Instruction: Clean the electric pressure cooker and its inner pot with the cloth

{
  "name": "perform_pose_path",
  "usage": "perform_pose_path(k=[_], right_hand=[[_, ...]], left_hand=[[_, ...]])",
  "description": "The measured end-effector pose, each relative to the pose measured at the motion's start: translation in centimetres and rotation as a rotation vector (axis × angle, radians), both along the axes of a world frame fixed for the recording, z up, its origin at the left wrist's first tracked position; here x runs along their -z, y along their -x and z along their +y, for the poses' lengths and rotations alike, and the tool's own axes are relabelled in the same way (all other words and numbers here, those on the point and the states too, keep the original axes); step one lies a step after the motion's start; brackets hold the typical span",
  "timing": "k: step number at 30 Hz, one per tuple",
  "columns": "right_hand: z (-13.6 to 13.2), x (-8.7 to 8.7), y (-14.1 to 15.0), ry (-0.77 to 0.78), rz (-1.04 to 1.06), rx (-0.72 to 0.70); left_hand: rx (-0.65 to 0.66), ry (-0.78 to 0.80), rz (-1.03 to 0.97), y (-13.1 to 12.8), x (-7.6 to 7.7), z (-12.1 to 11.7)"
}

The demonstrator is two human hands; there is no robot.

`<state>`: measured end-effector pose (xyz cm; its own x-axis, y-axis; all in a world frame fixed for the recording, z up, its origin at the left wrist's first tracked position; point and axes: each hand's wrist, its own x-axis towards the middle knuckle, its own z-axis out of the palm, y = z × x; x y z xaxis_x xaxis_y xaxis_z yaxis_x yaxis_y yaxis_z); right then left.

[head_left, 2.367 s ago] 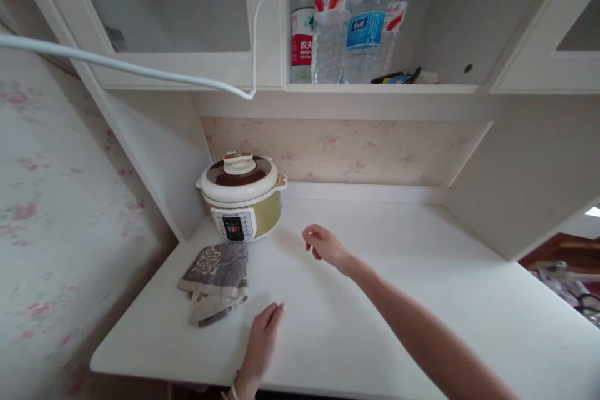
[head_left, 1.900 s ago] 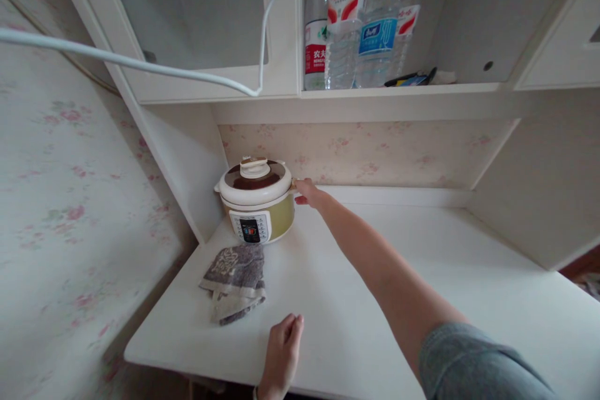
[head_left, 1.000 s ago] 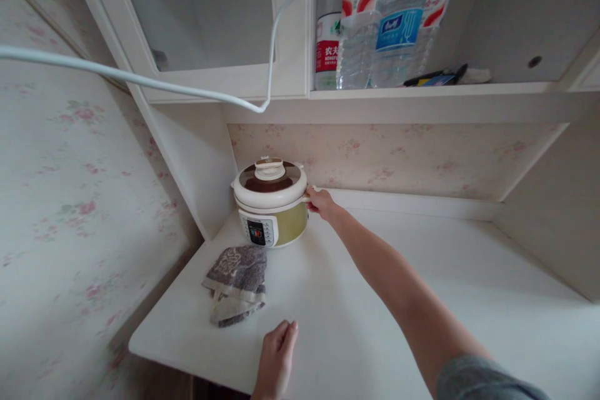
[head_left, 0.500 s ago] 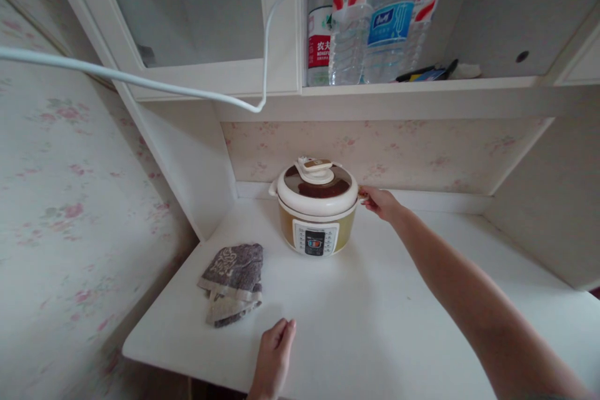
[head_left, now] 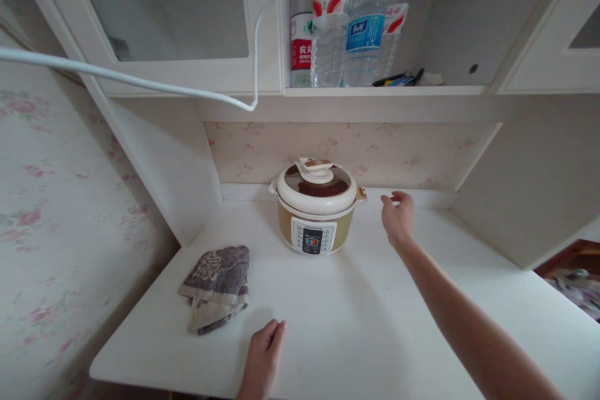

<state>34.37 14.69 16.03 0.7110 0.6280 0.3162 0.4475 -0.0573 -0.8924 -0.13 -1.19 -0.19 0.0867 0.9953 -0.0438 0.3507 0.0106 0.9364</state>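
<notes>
A small electric cooker (head_left: 316, 207) with a white lid, brown top and yellow-green body stands on the white counter (head_left: 375, 319) near the back wall. My right hand (head_left: 397, 217) hovers just to its right, fingers loosely apart, holding nothing and a short gap away from the cooker's side handle. Flat on the counter's front edge rests my left hand (head_left: 262, 359), fingers together and stretched out, empty. A folded grey patterned cloth (head_left: 214, 286) lies to the left of that hand.
Several water bottles (head_left: 349, 19) stand on the open shelf above the counter, beside a closed cabinet door (head_left: 164, 6). A white cable (head_left: 140, 78) hangs across in front of the cabinet. Floral wallpaper covers the left wall, and a cabinet side panel (head_left: 529, 181) bounds the right.
My right hand gripped the cooker's side handle, pulled it from the left corner to the counter's middle, then let go and drew back to the right. The left hand stayed put.
</notes>
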Motion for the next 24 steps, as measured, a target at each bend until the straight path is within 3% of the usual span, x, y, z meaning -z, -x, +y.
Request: perform_pose_path(k=[2,8,11,13,18,21,24], right_hand=[[-1.7,0.9,2.5,-0.025,-0.118,-0.075],[-5.2,3.5,14.0,0.133,-0.409,-0.908],[-5.8,4.4,19.6,0.156,-0.565,-1.213],[-6.0,5.0,23.0,0.139,-0.662,-1.308],[-5.5,7.8,30.1,0.142,-0.833,-1.375],[-4.9,10.2,31.9,0.228,-0.921,-1.435],[-4.6,11.9,31.2,0.243,-0.957,-1.431]], left_hand=[[0.019,-0.001,0.01,-0.1,-0.2,0.0],[0.034,-0.009,0.026,-0.2,-0.9,-0.2],[0.019,-0.024,0.012,0.0,-0.7,-0.3],[0.008,-0.029,-0.001,0.1,-0.5,-0.3],[0.008,-0.024,-0.036,0.3,-0.3,0.1],[0.042,-0.028,-0.058,0.3,-0.2,0.3],[0.055,-0.022,-0.03,0.2,0.0,0.3]])
